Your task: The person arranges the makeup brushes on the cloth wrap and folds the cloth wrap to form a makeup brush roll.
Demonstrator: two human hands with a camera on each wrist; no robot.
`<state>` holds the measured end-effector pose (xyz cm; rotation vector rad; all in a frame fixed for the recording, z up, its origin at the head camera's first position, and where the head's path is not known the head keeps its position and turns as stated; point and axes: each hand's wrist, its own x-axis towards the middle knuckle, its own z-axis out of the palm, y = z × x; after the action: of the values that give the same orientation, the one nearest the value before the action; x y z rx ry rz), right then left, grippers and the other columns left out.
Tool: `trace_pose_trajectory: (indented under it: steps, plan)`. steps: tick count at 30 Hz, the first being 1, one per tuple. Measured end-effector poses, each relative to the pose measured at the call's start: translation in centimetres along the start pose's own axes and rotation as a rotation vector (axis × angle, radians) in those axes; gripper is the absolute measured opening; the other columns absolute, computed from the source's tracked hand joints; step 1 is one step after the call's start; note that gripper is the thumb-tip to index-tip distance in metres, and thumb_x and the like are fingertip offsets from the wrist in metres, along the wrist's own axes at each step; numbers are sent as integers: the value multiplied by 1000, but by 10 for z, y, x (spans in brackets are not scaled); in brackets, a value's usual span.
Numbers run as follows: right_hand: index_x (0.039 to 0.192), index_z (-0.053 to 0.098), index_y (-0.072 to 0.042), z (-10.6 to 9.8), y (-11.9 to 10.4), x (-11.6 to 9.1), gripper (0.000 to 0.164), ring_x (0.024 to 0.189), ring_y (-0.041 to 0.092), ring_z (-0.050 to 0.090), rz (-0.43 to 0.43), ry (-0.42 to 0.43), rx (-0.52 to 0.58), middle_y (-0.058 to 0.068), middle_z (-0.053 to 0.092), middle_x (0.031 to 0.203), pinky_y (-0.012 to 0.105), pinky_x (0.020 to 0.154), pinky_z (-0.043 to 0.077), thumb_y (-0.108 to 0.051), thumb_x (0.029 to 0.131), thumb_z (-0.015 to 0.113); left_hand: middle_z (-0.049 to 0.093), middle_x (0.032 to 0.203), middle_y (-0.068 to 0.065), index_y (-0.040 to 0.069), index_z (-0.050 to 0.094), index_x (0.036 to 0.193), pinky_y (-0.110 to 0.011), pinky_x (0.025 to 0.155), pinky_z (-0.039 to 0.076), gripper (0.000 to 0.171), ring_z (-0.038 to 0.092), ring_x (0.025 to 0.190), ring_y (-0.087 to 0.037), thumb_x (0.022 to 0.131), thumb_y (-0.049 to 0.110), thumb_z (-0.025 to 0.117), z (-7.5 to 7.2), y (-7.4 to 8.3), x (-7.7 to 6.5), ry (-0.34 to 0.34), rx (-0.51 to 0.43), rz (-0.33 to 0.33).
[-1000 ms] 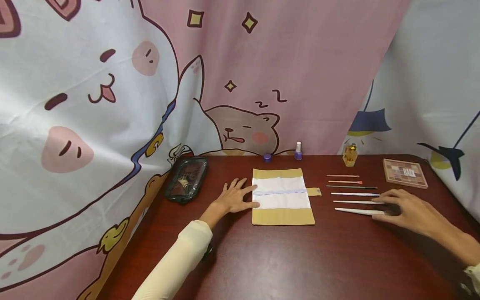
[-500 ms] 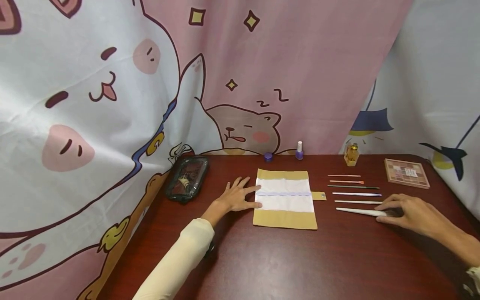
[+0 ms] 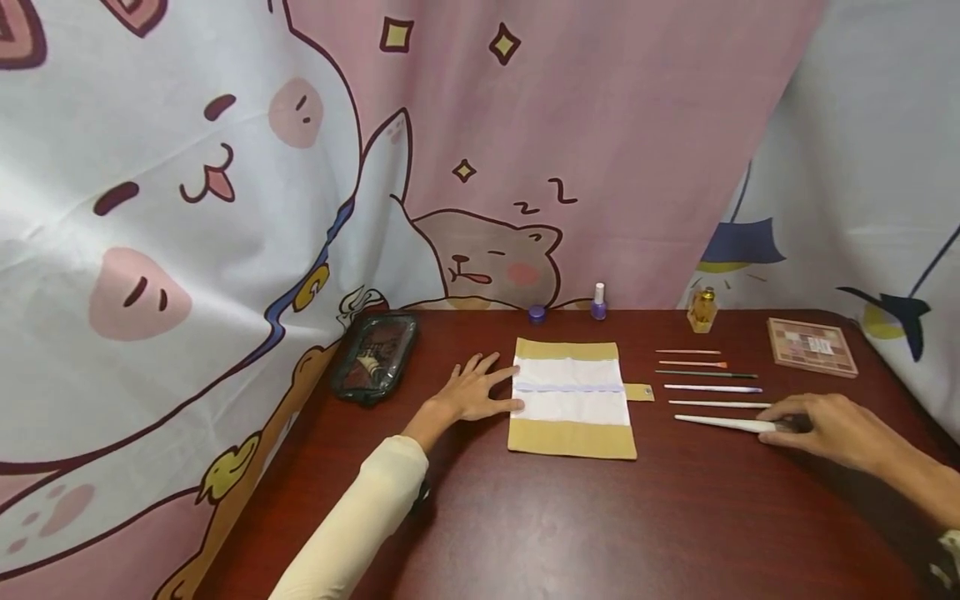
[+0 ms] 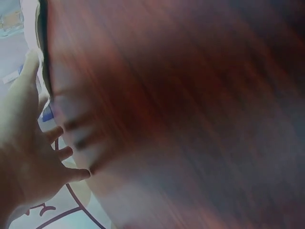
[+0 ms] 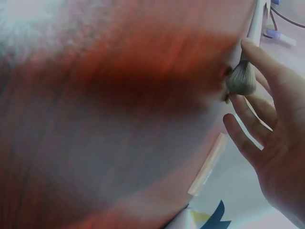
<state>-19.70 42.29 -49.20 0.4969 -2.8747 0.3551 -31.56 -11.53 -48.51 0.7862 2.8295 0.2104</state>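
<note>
A makeup brush with a white handle lies nearest me in a row of brushes. My right hand pinches it near its bristle end, the thumb on the handle. In the right wrist view the bristles show between thumb and fingers. My left hand is spread flat, thumb and index fingertips on the left edge of an unfolded cloth brush roll. That roll has a white inside, tan bands and a snap tab pointing right. In the left wrist view, the other left fingers reach out over the table.
Several thinner brushes lie parallel beyond the white one. An eyeshadow palette, a yellow perfume bottle, purple nail polish and a small purple jar stand along the back. A black tray sits at left.
The brush roll has slid slightly right and turned a little under my left hand. My right hand has drawn back slightly toward me and right, and the nearest brush has shifted a touch right.
</note>
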Motion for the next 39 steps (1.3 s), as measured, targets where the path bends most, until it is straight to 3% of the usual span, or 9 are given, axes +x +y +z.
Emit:
trace_pose_trajectory:
  steps: [5,10,13,17,22,27,34,39]
  plan:
    - [95,80,-22,-8,-4,3,25,63,-3,40,13,-36,16,-11,73,84,25,57,36,-36,78,92,19,173,-8,39,33,163,-68,120,19,82,16,158,-38,93,77,53,-2,-4,-1,-1,6,-10]
    - [97,79,-23,-18,-8,6,26,61,-5,36,-21,31,73,-20,63,77,23,55,31,-28,77,93,19,173,-9,39,33,163,-67,120,19,83,16,157,-39,92,77,54,-3,-5,-2,-7,18,-4]
    - [100,79,-23,-28,-13,11,28,57,-4,33,-31,69,114,-19,53,70,23,51,29,-23,76,94,19,173,-8,39,34,162,-68,120,18,82,16,158,-38,92,77,54,-3,-4,-3,-4,17,-11]
    - [103,79,-24,-40,-23,18,30,62,-1,37,-19,122,153,-15,54,72,23,54,30,-23,77,93,19,173,-9,40,35,162,-68,120,19,82,16,158,-37,92,77,55,-3,-2,-3,1,10,-18]
    - [117,77,-24,-47,-42,27,40,70,2,55,-15,141,284,-13,71,85,21,59,38,-18,81,91,18,173,-10,40,36,162,-70,119,18,82,16,157,-38,91,76,56,-2,-1,-4,8,2,-18]
    - [131,70,-23,-45,-63,34,49,87,2,67,11,135,417,-9,73,106,21,65,48,-14,86,87,17,173,-9,42,35,162,-70,120,17,82,15,158,-39,91,78,55,2,-3,-4,5,11,-15]
    - [139,58,-3,-39,-83,52,50,92,-4,68,11,140,609,-6,73,106,20,70,57,-4,93,78,16,173,-10,40,33,163,-70,120,15,82,14,158,-38,93,76,54,5,-3,-4,10,-5,-19]
    - [144,52,-1,-36,-95,67,54,95,-5,69,2,156,651,0,73,111,25,71,60,-5,95,76,12,174,-9,42,29,164,-70,121,10,81,9,159,-38,94,77,51,11,-6,-2,7,-7,-18]
